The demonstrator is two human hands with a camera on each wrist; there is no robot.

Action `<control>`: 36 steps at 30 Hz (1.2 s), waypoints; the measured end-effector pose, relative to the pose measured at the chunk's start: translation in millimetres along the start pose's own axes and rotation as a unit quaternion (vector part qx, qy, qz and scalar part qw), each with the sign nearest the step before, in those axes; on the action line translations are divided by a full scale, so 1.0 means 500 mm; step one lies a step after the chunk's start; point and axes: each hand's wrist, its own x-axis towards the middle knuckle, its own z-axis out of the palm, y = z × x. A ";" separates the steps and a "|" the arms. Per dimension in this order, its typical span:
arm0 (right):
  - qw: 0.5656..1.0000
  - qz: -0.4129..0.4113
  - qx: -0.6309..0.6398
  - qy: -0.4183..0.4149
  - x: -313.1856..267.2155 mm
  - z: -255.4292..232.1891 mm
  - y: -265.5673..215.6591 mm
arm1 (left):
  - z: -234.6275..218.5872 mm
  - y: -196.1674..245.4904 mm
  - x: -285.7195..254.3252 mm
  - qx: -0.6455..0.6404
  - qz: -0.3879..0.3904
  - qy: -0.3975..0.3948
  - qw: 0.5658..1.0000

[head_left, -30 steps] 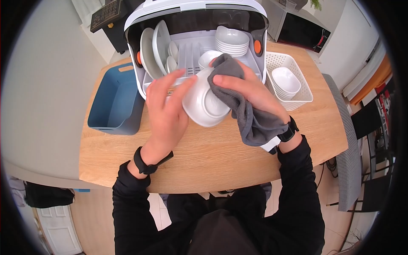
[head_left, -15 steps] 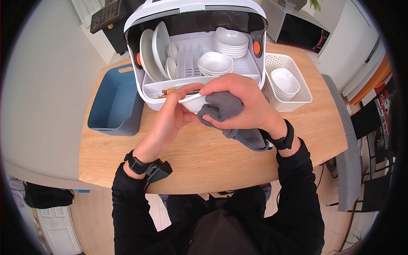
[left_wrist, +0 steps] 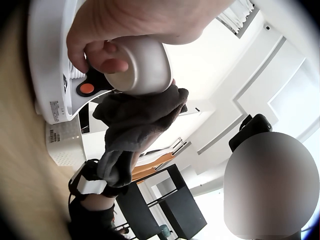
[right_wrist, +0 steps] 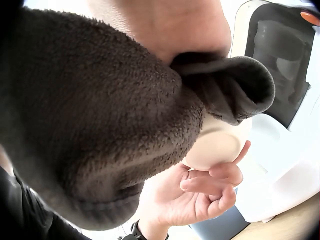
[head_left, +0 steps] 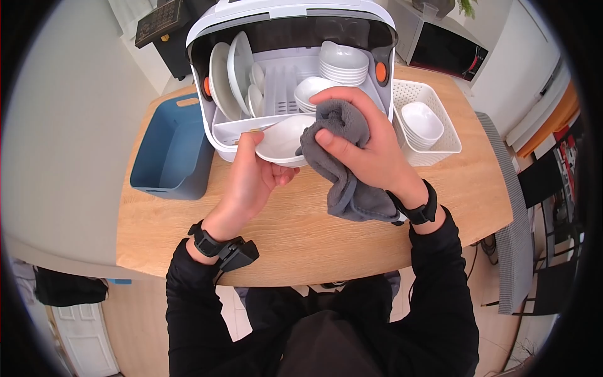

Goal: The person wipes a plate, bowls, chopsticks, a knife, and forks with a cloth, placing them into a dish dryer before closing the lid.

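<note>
A white bowl (head_left: pixel 284 141) is held above the table at the front of the dish rack. My left hand (head_left: pixel 246 179) grips its left rim, thumb on top and fingers below; in the left wrist view fingertips rest on the bowl's underside (left_wrist: pixel 150 70). My right hand (head_left: pixel 377 147) holds a bunched dark grey cloth (head_left: pixel 342 151) against the bowl's right side, and the cloth hides that part of the rim. In the right wrist view the cloth (right_wrist: pixel 100 110) fills much of the picture, its loose end hanging below the hand.
The open white dish rack (head_left: pixel 229 135) holds upright plates (head_left: pixel 220 81), stacked bowls (head_left: pixel 343 63) and more bowls (head_left: pixel 308 91). Left of it stands a blue bin (head_left: pixel 169 154). On the right, a white basket (head_left: pixel 449 135) contains stacked small bowls (head_left: pixel 422 122). A microwave (head_left: pixel 446 47) stands behind.
The bowl was underside-up, with the left hand's fingers spread near it. It is now turned upright in the left hand's grip, while the right hand still holds the cloth on it.
</note>
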 end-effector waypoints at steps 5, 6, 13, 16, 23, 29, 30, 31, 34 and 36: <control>0.985 0.165 -0.013 0.048 0.001 -0.001 -0.020 | 0.056 -0.002 -0.006 0.107 0.015 0.193 0.975; 0.985 0.158 -0.046 0.047 -0.002 0.005 -0.019 | 0.066 -0.007 -0.007 0.110 0.020 0.201 0.973; 0.987 0.104 -0.125 -0.021 -0.010 0.025 0.017 | 0.069 -0.052 -0.019 0.376 0.177 0.150 0.897; 0.990 0.124 -0.026 -0.055 -0.009 0.029 0.010 | 0.072 -0.050 -0.017 0.435 0.220 0.142 0.862; 0.969 0.120 -0.075 -0.203 -0.009 0.010 0.024 | 0.053 -0.047 -0.009 0.449 0.217 0.155 0.853; 0.975 0.150 -0.165 -0.022 0.014 -0.089 0.041 | 0.031 0.016 0.055 0.236 0.130 0.252 0.930; 0.973 0.153 -0.170 0.011 0.017 -0.107 0.050 | 0.025 0.034 0.069 0.211 0.117 0.237 0.941; 0.970 0.144 -0.193 0.029 0.017 -0.125 0.061 | 0.015 0.044 0.091 0.193 0.092 0.227 0.950; 0.958 0.135 -0.243 0.072 0.017 -0.157 0.093 | 0.011 0.060 0.159 0.197 0.047 0.231 0.951; 0.951 0.158 -0.252 0.088 0.017 -0.171 0.108 | 0.016 0.059 0.195 0.247 0.036 0.229 0.941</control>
